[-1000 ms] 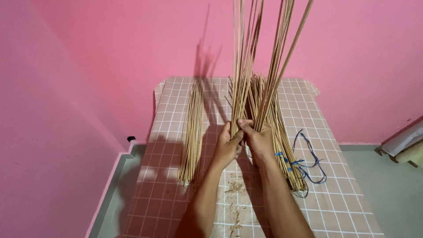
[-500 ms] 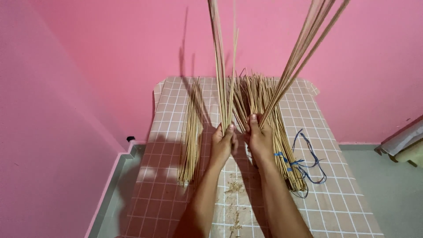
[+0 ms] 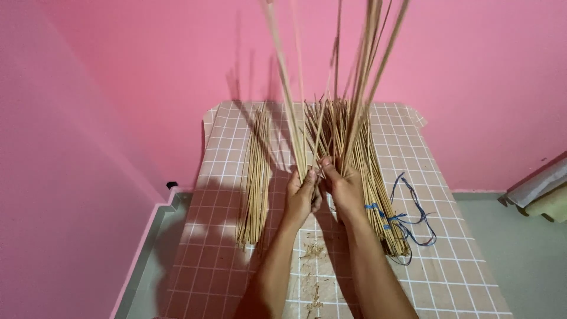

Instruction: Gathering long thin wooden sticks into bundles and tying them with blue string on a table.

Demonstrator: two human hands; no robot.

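Your left hand [image 3: 301, 198] is clenched around the lower ends of a few thin sticks [image 3: 284, 88], which rise steeply from your fist and lean a little to the left, running out of the top of the view. Your right hand [image 3: 344, 190] grips a thicker cluster [image 3: 367, 77] the same way, thumb pressed up along the stems; these stand nearly upright and tilt slightly right at the top. The two hands sit side by side, knuckles almost touching, above the middle of the table [image 3: 224, 248], which is covered with a tan cloth marked in a white grid.

Behind and under your right hand lies a large bundle [image 3: 378, 177] of the same sticks, fanned toward the far edge and bound near its close end with blue string [image 3: 413, 218], whose loose loops trail onto the cloth to the right. A smaller, untied pile [image 3: 255, 177] lies lengthwise on the left, well apart from your hands. Small scraps [image 3: 312, 251] are scattered on the cloth between your forearms. The table stands against a pink wall [image 3: 118, 88].
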